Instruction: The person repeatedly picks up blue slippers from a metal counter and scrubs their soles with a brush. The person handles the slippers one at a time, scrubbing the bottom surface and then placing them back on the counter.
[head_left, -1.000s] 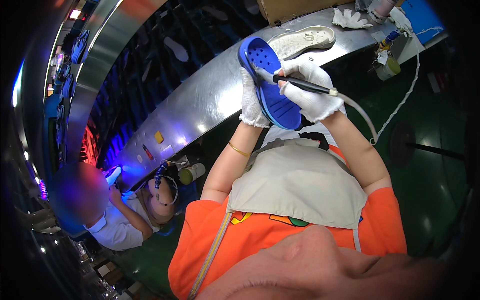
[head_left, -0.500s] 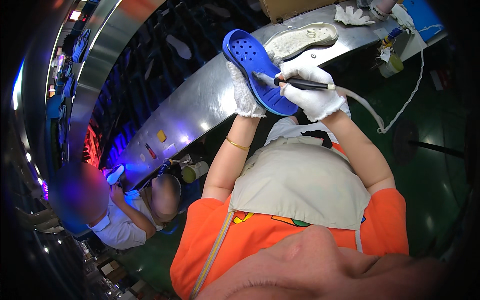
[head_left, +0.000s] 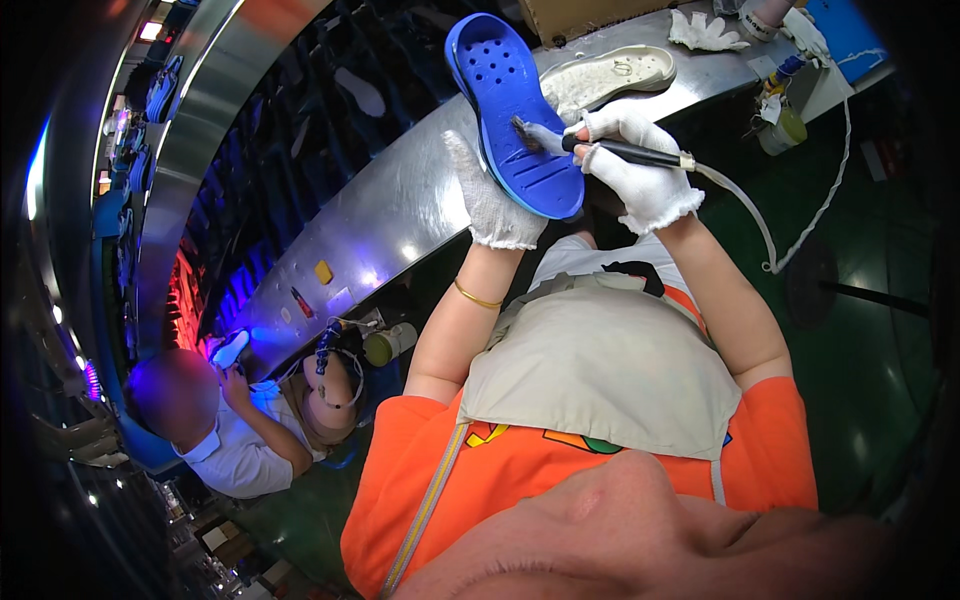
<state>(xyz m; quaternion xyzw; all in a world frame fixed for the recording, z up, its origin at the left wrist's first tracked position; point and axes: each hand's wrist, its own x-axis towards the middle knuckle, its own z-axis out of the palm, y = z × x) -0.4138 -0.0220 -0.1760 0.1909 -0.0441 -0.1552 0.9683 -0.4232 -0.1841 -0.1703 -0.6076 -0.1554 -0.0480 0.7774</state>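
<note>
Blue sole [head_left: 505, 100] is held up in front of the bench [head_left: 400, 205], tilted, its face with a cluster of round holes at the far end and grooves at the near end turned to the camera. The left hand [head_left: 497, 208], in a white knit glove, holds it by the near end and left edge; one digit stands out beside that edge, and the rest of the grip is hidden behind the sole. The right hand [head_left: 645, 185], gloved too but with bare fingertips showing, pinches the black handle of a brush [head_left: 640, 152] between thumb and fingers. The bristles appear to touch the middle of the sole's face. A pale hose [head_left: 745, 212] runs from the handle's rear end and loops down to the right.

Just beyond the blue sole, a white sole [head_left: 630, 72] lies on the bench, near a cardboard box [head_left: 590, 18] and a loose white glove [head_left: 705, 33]. Farther left along the bench are a yellow block [head_left: 323, 272] and a red tool [head_left: 301, 302]. At lower left, a co-worker [head_left: 245, 445] sits near a blue-lit sole [head_left: 231, 348].
</note>
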